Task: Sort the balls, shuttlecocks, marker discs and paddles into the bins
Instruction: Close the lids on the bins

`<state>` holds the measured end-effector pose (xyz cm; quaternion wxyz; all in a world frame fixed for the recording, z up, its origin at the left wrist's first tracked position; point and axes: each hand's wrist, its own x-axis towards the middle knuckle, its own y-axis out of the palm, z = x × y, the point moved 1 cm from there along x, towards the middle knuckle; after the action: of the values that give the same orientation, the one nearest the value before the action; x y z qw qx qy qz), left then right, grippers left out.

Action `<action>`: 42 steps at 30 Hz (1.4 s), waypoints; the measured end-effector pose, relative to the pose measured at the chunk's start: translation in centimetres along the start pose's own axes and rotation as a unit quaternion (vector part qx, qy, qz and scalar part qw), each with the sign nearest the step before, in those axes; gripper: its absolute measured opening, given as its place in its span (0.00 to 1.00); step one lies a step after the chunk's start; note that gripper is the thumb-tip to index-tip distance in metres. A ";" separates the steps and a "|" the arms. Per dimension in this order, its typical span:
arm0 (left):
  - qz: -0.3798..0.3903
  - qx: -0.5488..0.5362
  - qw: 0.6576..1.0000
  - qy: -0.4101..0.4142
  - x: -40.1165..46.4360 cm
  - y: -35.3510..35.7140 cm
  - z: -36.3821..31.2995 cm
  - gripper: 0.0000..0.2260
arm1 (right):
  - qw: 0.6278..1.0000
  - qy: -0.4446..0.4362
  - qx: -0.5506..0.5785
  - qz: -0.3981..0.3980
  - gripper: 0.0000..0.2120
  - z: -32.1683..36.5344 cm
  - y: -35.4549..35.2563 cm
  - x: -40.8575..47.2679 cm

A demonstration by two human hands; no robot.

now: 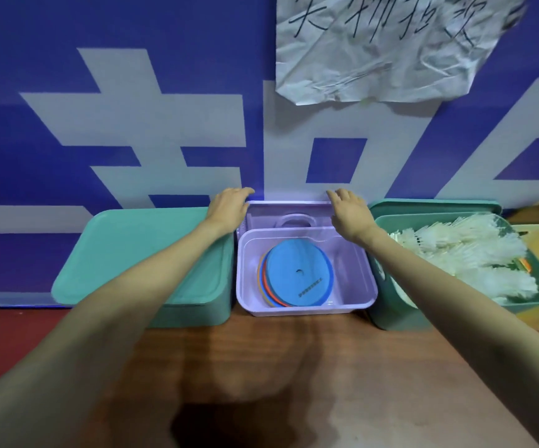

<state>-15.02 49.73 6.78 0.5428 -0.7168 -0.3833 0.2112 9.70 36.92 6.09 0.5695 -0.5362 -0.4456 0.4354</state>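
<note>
From the head view, both hands reach to the far edge of the table. The left hand (229, 205) and the right hand (348, 208) each rest on a top corner of the purple lid (289, 210), which stands up behind the purple bin (306, 302). The fingers look loose and mostly straight; I cannot tell if they grip the lid yet.

I think the step is closing this bin. To do it well, lift the lid by both corners, keep it level, and press it down evenly.

One stack of marker discs (298, 274) lies inside the purple bin, a blue one on top. A teal bin (142, 253) with its lid on sits to the left. Another teal bin (400, 305), on the right, holds many white shuttlecocks (462, 253), too many to count
</note>
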 end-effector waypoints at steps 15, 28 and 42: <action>-0.082 0.058 0.995 -0.003 1.0 2.0 -1.9 0.07 | 0.994 -0.005 -0.028 -0.106 0.11 -1.9 1.2 1.1; -0.221 0.033 0.969 0.101 -6.8 -2.2 -4.3 0.05 | 0.954 -0.020 -0.032 -0.297 0.12 -0.9 -2.8 -6.1; 0.036 0.138 0.982 0.126 -16.1 5.4 -5.2 0.13 | 0.994 -0.042 -0.078 -0.068 0.21 1.0 5.2 -16.3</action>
<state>-19.48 33.36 1.51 0.6728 -0.6688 -0.2532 0.1898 4.94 21.48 0.31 0.5349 -0.5285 -0.5376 0.3815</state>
